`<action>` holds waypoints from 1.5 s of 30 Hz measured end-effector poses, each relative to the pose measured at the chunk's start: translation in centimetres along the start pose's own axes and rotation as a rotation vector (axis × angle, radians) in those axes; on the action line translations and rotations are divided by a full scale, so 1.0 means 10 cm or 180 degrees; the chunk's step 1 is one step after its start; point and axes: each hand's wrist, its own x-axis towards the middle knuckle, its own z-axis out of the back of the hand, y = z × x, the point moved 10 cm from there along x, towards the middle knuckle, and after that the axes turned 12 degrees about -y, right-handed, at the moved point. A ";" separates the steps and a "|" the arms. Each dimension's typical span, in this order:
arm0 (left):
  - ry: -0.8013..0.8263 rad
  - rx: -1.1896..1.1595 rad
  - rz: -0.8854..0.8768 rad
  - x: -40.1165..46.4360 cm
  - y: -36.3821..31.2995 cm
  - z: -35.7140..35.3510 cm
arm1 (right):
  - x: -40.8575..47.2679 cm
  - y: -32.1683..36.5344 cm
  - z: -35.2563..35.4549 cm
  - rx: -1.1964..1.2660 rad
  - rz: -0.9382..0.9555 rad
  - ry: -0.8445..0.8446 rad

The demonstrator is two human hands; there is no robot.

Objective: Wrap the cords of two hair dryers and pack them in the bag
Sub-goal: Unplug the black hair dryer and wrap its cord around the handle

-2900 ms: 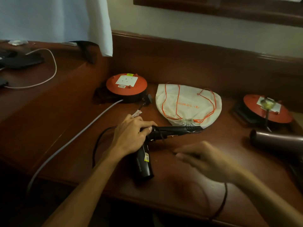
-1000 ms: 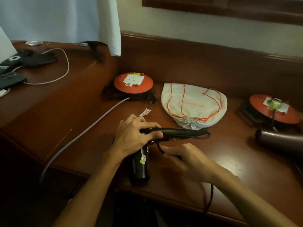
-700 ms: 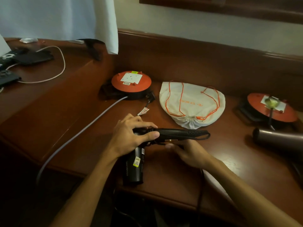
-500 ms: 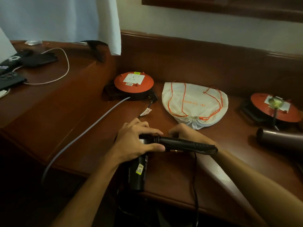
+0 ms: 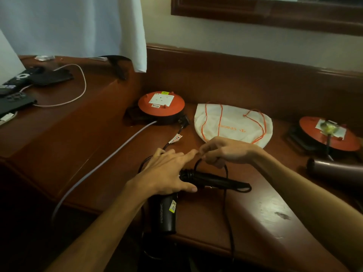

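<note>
Beneath the right grip (image 5: 220, 152) pinching its cord (image 5: 225, 173), the hair dryer (image 5: 206, 178) lies.

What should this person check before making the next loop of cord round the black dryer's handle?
1. Left hand presses the black plastic hair dryer steady: ok.
2. Right hand has a grip on the thin black cord: ok.
3. Earlier coils sit tight on the handle: ok.
4. Slack cord runs free over the wooden desk edge: cannot tell.
5. White drawstring bag is open: not ok.
</note>
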 end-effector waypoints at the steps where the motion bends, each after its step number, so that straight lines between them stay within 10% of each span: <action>1: -0.0009 -0.0042 0.0061 0.00 0.00 0.00 | -0.01 0.02 0.01 -0.0013 0.0023 -0.0017; 12: -0.0191 -0.0397 0.0324 -0.04 0.06 0.09 | -0.18 0.42 -0.02 -0.1266 0.0482 -0.0341; 35: -0.0651 -0.1147 0.0709 0.01 0.27 0.20 | -0.93 0.00 -0.33 -0.0783 0.0929 -0.1003; 45: -0.0665 -0.1415 0.0415 -0.05 0.21 0.19 | -0.82 -0.39 -0.41 -0.1345 0.1455 -0.2201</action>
